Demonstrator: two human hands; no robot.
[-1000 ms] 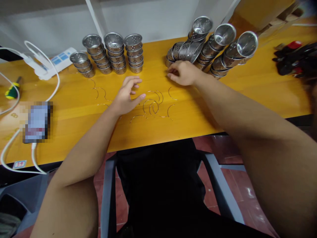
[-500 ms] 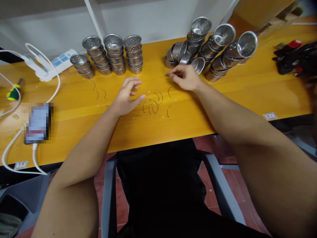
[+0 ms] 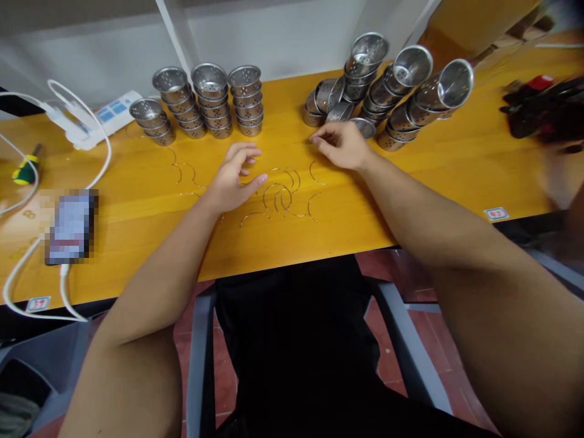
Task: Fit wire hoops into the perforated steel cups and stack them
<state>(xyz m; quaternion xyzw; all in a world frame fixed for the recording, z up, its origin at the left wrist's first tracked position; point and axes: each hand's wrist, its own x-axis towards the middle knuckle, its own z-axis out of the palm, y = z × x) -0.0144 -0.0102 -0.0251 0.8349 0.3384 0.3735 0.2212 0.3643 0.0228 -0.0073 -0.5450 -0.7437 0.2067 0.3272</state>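
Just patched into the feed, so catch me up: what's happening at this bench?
A person sits at a yellow table with both hands out. The left hand rests open beside a scatter of curved wire clips, holding nothing. The right hand is near a tumbled pile of perforated metal cups, fingers close to one loose cup; whether it touches is unclear. Neat upright stacks of cups stand farther left.
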